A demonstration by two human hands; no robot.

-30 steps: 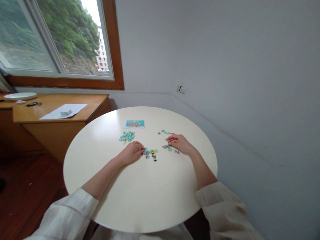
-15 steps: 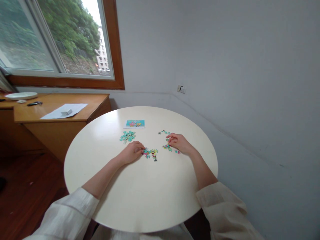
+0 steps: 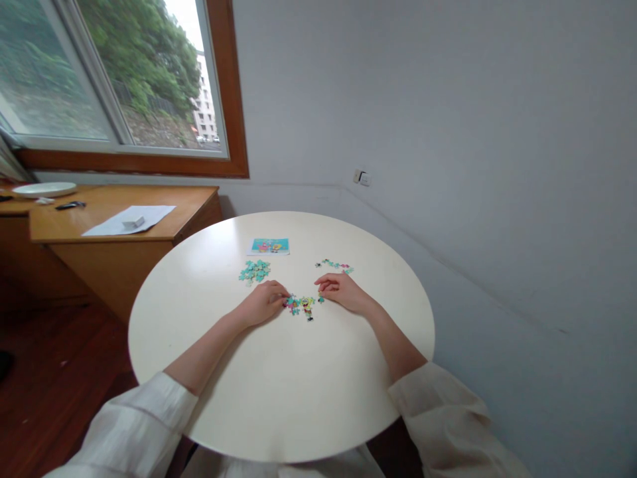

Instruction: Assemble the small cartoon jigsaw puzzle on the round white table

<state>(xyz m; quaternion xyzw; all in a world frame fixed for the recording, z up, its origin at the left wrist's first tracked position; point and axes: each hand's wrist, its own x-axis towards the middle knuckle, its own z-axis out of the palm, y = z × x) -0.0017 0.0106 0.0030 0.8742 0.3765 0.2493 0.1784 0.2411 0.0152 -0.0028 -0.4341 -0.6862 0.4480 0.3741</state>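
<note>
Partly joined jigsaw puzzle pieces (image 3: 301, 305) lie on the round white table, with a yellow cartoon figure on their right part. My left hand (image 3: 263, 302) is closed, its thumb and forefinger pinching the left end of these joined pieces. Just right of them, my right hand (image 3: 344, 293) has its thumb and forefinger closed on a small green jigsaw piece (image 3: 321, 299). That piece is close to the joined ones; whether they touch, I cannot tell. Behind my right hand lie several loose pieces (image 3: 328, 263), some partly hidden by it.
A heap of turquoise pieces (image 3: 255, 271) lies beyond my left hand. Farther back is a picture card (image 3: 269, 246). Left of the round table (image 3: 279, 385) stands a wooden desk (image 3: 194, 199) with paper, a small white box and a plate. White walls close off the right side.
My right hand has moved left and slightly toward me, from the loose pieces to the joined ones, bringing a green jigsaw piece. My left hand has stayed in place.
</note>
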